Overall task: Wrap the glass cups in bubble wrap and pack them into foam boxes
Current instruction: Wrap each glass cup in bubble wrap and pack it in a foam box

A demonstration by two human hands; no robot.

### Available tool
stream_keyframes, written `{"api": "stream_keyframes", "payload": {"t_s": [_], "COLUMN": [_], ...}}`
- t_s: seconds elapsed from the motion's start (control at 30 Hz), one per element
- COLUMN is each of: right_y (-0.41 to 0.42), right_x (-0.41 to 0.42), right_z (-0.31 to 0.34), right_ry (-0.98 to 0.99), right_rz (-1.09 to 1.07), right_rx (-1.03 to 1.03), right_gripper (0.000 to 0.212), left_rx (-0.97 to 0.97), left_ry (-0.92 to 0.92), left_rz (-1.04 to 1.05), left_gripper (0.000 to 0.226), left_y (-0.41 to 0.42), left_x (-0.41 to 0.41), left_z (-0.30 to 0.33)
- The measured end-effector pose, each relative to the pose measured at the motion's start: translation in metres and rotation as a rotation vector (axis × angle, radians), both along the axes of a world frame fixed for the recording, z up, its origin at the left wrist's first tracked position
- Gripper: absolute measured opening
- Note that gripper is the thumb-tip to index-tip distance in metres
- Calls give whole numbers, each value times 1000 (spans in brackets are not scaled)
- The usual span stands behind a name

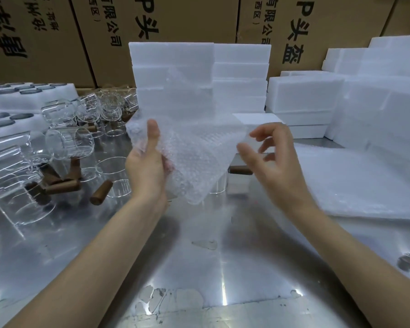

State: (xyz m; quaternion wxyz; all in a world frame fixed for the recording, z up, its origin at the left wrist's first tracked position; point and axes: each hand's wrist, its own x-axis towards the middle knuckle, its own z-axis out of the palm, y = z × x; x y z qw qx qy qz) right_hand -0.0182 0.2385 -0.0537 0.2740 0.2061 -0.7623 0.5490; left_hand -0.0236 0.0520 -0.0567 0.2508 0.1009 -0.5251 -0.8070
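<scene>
My left hand point(148, 164) grips a sheet of bubble wrap point(194, 162) held up over the metal table, thumb on its near face. My right hand point(270, 159) pinches the sheet's right edge with loosely curled fingers. Behind the sheet a glass cup with a brown wooden handle point(240, 170) stands on the table, mostly hidden. Many more glass cups point(66, 140) with wooden handles stand and lie at the left. White foam boxes point(199, 79) are stacked just behind the sheet.
More foam boxes point(369, 102) pile up at the right, with a stack of bubble wrap sheets point(355, 183) in front of them. Foam trays with round holes point(17, 98) sit at the far left. Cardboard cartons point(166, 22) line the back. The metal table point(199, 256) stretches toward me.
</scene>
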Motion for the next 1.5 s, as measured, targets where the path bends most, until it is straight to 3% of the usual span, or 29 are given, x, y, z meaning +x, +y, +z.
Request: {"api": "stream_keyframes", "payload": {"t_s": [0.1, 0.17, 0.23, 0.37, 0.53, 0.63, 0.73, 0.8, 0.9, 0.93, 1.07, 1.17, 1.3, 1.4, 1.5], "right_y": [-17, -27, -33, -28, -14, -11, -10, -9, -9, -8, -3, 4, 6, 3, 5], "right_x": [14, 15, 14, 5, -5, -9, -9, -10, -11, -11, -14, -26, -34, -36, -38], "right_z": [-9, -16, -19, -18, -11, -9, -11, -13, -12, -11, -11, -18, -28, -29, -26], "right_ry": [167, 258, 268, 191, 90, 107, 196, 239, 237, 210, -40, -292, -513, -558, -605], "right_rz": [162, 159, 100, -31, -147, -164, -204, -208, -177, -161, -107, -189, -179, -128, -109], "right_rx": [261, 409, 421, 192, -25, -34, 87, 148, 151, 124, -62, 59, 392, 363, 203], "right_gripper": [66, 77, 63, 8, 7, 10, 6, 4, 6, 8, 34, 39, 39, 33, 29], "left_rx": [-12, -21, -91, -329, -739, -832, -960, -1096, -1249, -1225, -916, -841, -963, -1072, -1167], "left_ry": [-2, 8, 13, 83, 250, 372, 459, 451, 425, 412, 314, 265, 251, 233, 217], "left_rz": [66, 100, 124, 115, 55, 93, 249, 373, 470, 458, 400, 422, 470, 511, 511], "left_gripper": [46, 41, 41, 46, 87, 90, 90, 78, 23, 13, 9, 14, 17, 18, 18], "left_y": [1, 4, 9, 19, 24, 20, 13, 8, 1, 0, -6, -12, -14, -12, -12], "left_x": [-4, -6, -5, 4, 11, 13, 13, 13, 9, 9, 10, 8, 9, 10, 10], "left_z": [-6, -9, -10, -7, -7, -6, -2, 2, 5, 6, 12, 16, 13, 10, 7]}}
